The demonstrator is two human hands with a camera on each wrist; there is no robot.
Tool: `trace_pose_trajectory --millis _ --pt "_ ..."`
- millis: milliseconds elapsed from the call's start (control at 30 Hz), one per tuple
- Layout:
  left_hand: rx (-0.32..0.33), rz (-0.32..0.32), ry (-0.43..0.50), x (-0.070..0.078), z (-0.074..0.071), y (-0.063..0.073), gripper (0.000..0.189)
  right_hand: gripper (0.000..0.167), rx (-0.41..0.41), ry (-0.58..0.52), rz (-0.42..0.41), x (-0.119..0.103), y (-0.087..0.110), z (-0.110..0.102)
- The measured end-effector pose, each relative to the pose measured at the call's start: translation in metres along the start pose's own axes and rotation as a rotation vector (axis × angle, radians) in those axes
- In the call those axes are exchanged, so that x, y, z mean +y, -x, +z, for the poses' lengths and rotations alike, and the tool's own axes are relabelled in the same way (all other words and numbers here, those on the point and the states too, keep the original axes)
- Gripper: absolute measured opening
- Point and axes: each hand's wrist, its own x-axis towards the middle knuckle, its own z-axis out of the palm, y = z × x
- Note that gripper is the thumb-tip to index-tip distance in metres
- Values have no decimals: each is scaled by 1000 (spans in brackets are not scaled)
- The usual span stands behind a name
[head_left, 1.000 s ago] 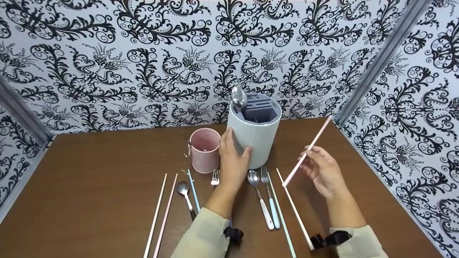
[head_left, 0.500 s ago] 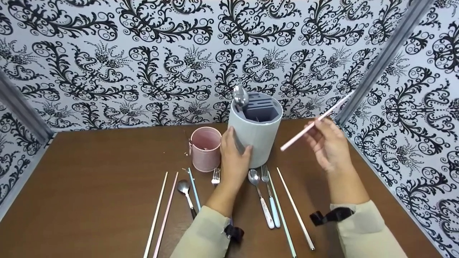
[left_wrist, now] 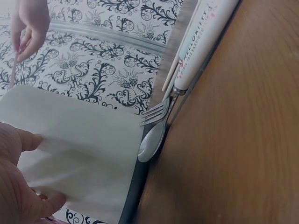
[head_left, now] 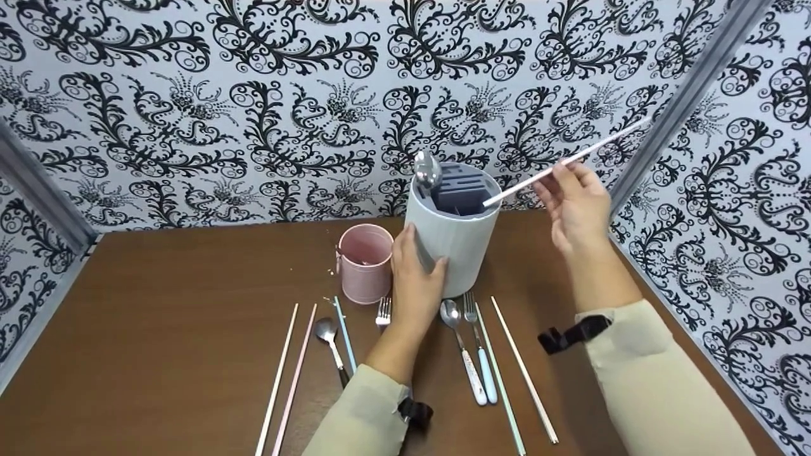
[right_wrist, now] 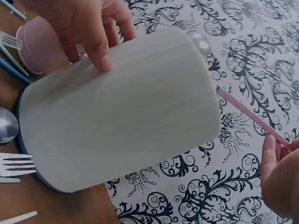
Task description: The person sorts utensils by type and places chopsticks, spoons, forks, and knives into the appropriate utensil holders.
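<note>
A pale cylindrical cutlery holder [head_left: 466, 253] with a grey slotted insert stands upright at the back of the table. A spoon [head_left: 427, 170] sticks out of its top left. My left hand [head_left: 417, 275] holds the holder's left side, thumb on the front and fingers round the side. My right hand [head_left: 580, 206] pinches a pale pink chopstick [head_left: 602, 145] near its middle. The chopstick slants down leftward, its lower tip at the rim of the holder's open compartment in the head view. In the right wrist view that chopstick [right_wrist: 250, 113] has its tip beside the rim.
A pink cup [head_left: 364, 278] stands left of the holder. In front lie a spoon [head_left: 466, 361], a blue-handled fork [head_left: 481, 354] and several chopsticks. Another spoon [head_left: 329, 335] and a fork [head_left: 383, 311] lie left, the fork partly hidden. Patterned walls [head_left: 285, 126] enclose the table.
My right hand has lifted the chopstick off the table area, up and leftward, until its lower tip reaches the holder's rim. The left hand stays on the holder.
</note>
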Motion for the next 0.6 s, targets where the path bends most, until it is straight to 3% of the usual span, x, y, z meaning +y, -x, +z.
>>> trace_pose_trajectory --millis 233,600 --pt "-3 1 13 1 0 0 80 16 -9 88 -108 11 -11 14" --pt "20 42 1 -3 1 1 78 18 -90 293 -125 38 -10 23"
